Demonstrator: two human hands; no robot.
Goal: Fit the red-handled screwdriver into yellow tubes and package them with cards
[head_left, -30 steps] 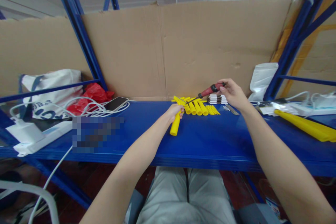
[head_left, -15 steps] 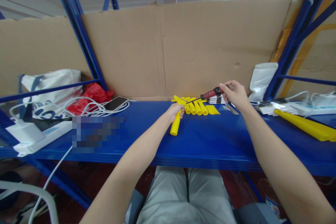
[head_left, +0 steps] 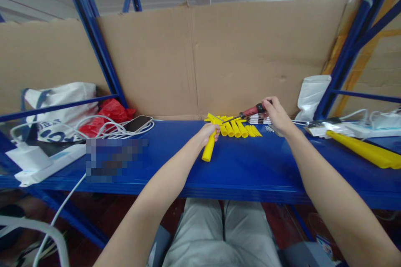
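Observation:
My left hand (head_left: 207,132) is wrapped around a yellow plastic tube-shaped handle (head_left: 208,152), its hollow round end pointing down toward me. A thin metal strip shows near its top; its exact kind I cannot make out. In my right hand (head_left: 276,113) is a red and black screwdriver (head_left: 251,111), held by the end of its grip. Its shaft points left, with the tip at the upper part of the yellow handle. Right behind my left hand, several similar yellow handles (head_left: 237,129) lie in a row, beside small pointed yellow pieces (head_left: 253,131).
Small screws and a flat metal piece (head_left: 277,131) lie below my right hand. Long yellow pieces (head_left: 363,149) and a power strip (head_left: 369,129) are at right. A phone (head_left: 138,124), white cables, a red bag (head_left: 114,112) and a tote bag (head_left: 65,110) are at left. Cardboard (head_left: 244,58) stands behind.
My right hand has shifted slightly left and its fingers sit a little differently on the screwdriver's grip. My left hand and the yellow handle stay nearly in place.

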